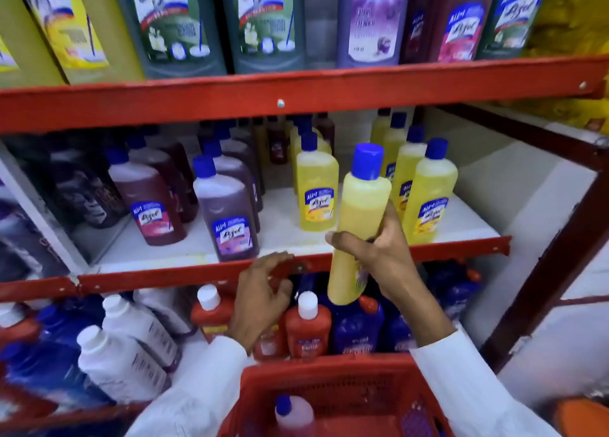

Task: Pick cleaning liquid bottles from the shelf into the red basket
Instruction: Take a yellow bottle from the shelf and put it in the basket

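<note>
My right hand [382,255] grips a yellow cleaning liquid bottle [361,212] with a blue cap, held upright in front of the middle shelf's red edge [164,273]. Behind it, more yellow bottles [316,192] stand on that shelf, with purple and maroon ones [227,215] to the left. My left hand [263,295] hovers with fingers spread and nothing in it, just below the shelf edge. The red basket [329,390] sits at the bottom centre and holds a pinkish bottle [293,417] with a blue cap.
Large bottles [164,21] fill the top shelf. The lowest shelf holds red bottles [308,324] with white caps, dark blue bottles [359,327] and white bottles [131,337]. A dark red rack post [543,271] slants down at the right.
</note>
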The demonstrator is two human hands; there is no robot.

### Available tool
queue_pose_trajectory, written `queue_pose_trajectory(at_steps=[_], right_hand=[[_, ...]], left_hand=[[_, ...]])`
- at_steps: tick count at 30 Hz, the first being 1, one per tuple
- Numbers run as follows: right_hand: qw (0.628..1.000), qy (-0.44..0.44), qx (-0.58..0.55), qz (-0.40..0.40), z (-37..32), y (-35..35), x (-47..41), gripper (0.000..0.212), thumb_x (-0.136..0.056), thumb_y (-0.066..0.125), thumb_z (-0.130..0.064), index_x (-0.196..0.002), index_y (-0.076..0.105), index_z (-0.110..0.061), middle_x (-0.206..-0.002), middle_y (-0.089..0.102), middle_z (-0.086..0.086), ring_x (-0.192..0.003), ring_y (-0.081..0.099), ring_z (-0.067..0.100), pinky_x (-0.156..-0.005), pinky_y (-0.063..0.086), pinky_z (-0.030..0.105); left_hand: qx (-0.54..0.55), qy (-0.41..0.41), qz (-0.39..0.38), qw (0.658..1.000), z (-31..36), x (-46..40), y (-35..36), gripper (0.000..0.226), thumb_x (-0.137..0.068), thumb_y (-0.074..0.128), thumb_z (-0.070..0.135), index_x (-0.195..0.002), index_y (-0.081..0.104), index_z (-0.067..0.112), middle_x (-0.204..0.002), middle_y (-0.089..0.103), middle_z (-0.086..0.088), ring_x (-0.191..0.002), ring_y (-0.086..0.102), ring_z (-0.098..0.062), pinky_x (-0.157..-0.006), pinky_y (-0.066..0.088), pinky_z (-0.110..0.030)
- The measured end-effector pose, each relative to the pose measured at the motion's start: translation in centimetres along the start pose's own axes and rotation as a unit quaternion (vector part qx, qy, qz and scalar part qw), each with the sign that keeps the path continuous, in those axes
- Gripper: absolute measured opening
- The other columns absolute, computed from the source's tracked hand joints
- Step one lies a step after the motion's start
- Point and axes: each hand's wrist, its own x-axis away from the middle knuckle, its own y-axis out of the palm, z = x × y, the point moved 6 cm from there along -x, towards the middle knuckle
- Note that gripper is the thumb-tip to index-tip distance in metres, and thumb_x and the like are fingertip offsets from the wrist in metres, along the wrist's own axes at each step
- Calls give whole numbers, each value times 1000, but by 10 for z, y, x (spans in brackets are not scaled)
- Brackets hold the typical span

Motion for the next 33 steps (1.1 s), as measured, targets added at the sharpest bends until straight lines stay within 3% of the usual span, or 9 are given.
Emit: queue_pose_trajectory(at_steps=[2, 5, 9, 14, 20, 23, 25, 28, 33], right_hand=[[998, 6, 65, 9, 17, -6, 13, 86, -55, 91, -39, -125, 44, -23, -114, 66, -1, -100, 67, 12, -76, 58, 29], [994, 51, 96, 14, 49, -13, 39, 93, -57, 93, -46, -128, 38, -20, -117, 62, -1, -106, 64, 12, -81, 56, 24], [987, 103, 125, -2, 101, -12, 76, 99, -54, 92, -52, -126, 32, -20, -118, 59, -5, -109, 62, 14, -86, 56, 28], [972, 140, 169, -78, 172, -32, 116, 86, -57, 87, -44, -129, 43, -24, -120, 66, 2, -107, 66, 18, -90, 56, 43], [940, 193, 250, -129, 238, -65, 144, 70, -46, 86, -43, -111, 60, -36, -98, 73, -10, -84, 64, -8, -77, 50, 12], [927, 219, 276, -126, 274, -71, 159, 71, -48, 91, -8, -112, 64, -22, -94, 71, -9, -81, 60, -20, -74, 41, -1], [921, 230, 288, -125, 293, -73, 169, 66, -52, 85, 9, -107, 64, -21, -92, 71, -5, -80, 59, -24, -74, 40, -2], [915, 241, 299, -122, 315, -76, 176, 60, -59, 81, 8, -103, 62, -29, -92, 72, -10, -82, 63, -18, -77, 44, 3], [905, 272, 309, -110, 345, -79, 181, 53, -62, 75, 6, -101, 67, -30, -95, 75, -9, -89, 69, 8, -82, 49, 14]], left_hand=[[88, -4, -64, 994, 17, 13, 5, 52, -69, 56, 11, -119, 66, 23, -120, 70, 14, -114, 64, -3, -100, 50, -22], [158, -21, -180, 971, 30, 42, 29, 53, -76, 69, 8, -126, 59, 23, -122, 69, 11, -116, 63, -7, -95, 55, -30], [170, -79, -162, 969, 23, 76, 66, 36, -71, 85, 18, -98, 66, 30, -85, 74, 21, -81, 68, 6, -73, 56, -23], [141, -180, -147, 962, -31, 124, 122, 32, -63, 87, 25, -88, 70, 33, -73, 74, 19, -68, 60, 13, -62, 49, -17], [114, -288, -211, 927, -75, 168, 187, 43, -71, 83, 0, -111, 67, 0, -91, 70, 3, -79, 60, 6, -68, 50, -11], [72, -320, -222, 918, -92, 187, 212, 44, -68, 86, 11, -108, 69, 2, -94, 73, -5, -83, 68, -7, -71, 50, -12], [45, -341, -227, 911, -103, 197, 227, 43, -63, 82, 20, -103, 72, 7, -100, 77, -14, -93, 71, -26, -80, 54, -32], [22, -373, -205, 905, -118, 206, 243, 27, -64, 79, 13, -91, 76, 9, -96, 78, -16, -90, 69, -20, -80, 57, -43], [31, -416, -186, 889, -131, 208, 255, 28, -73, 75, 2, -99, 76, 13, -100, 77, -9, -93, 67, -18, -78, 49, -26]])
